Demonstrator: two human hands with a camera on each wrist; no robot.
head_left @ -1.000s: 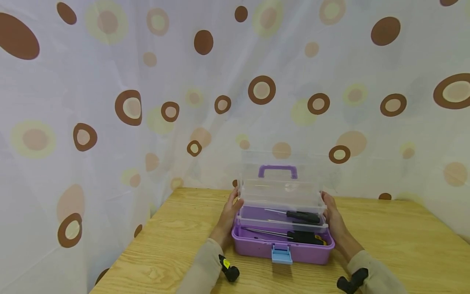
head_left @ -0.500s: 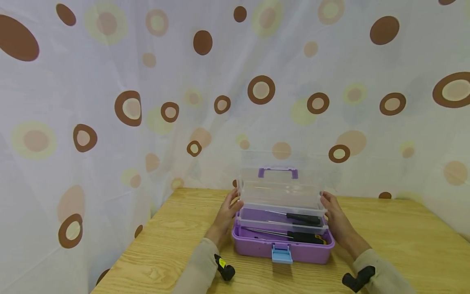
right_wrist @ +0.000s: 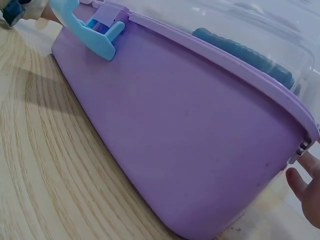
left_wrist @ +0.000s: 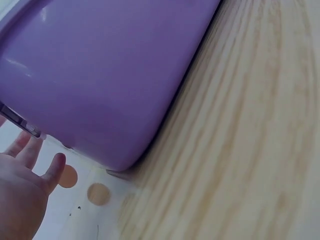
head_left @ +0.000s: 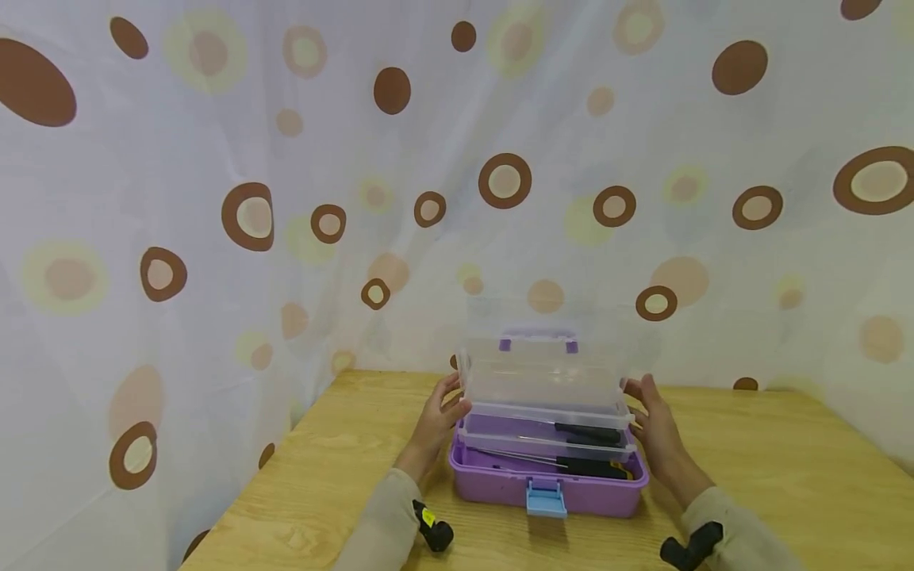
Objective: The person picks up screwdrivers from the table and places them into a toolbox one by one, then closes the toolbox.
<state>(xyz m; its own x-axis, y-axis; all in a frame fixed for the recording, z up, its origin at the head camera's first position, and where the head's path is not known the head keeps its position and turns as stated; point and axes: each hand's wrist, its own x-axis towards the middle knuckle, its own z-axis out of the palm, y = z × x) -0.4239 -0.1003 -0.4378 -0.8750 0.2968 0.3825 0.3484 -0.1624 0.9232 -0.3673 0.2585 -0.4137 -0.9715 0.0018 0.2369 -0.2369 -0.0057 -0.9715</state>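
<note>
A purple toolbox [head_left: 500, 488] stands on the wooden table, its light-blue front latch [head_left: 546, 501] hanging down. Its clear stepped tray part [head_left: 543, 385] is raised over the base, a purple carrying handle [head_left: 535, 335] showing above. Inside lie a black-handled screwdriver [head_left: 589, 432] and a black-and-yellow handle [head_left: 593, 468] with a long shaft. My left hand [head_left: 432, 420] is at the left end of the tray part, thumb in front and relaxed fingers farther back. At the right end my right hand [head_left: 660, 436] has its fingers loosely extended, thumb upward, fingertips right by the tray's edge.
The light wood table [head_left: 336, 444] extends to both sides of the box. A white curtain [head_left: 357, 159] with brown and beige circles stands close behind it. Each sleeve carries a black wrist camera, the left one [head_left: 435, 535] and the right one [head_left: 691, 546].
The purple carrying handle looks flatter, as its clear part has tilted. My right hand has shifted slightly outward and its fingers have spread. The left hand has moved a little left.
</note>
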